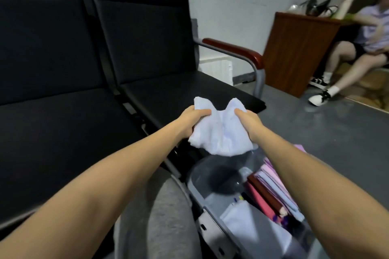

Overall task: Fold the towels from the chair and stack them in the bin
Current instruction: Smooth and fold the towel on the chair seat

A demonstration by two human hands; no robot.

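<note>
Black chair (63,111) seats fill the left and top of frame, grey floor to the right; dead centre, left hand (192,121) and right hand (249,121) each clutch a bunched edge of the pale towel (219,134), hands a little apart, cloth sagging between; the fold looks barely begun; next, I'd say, pull it flat, halve it, then lower it into the bin (195,181) at lower right beside the stack (271,187).
</note>
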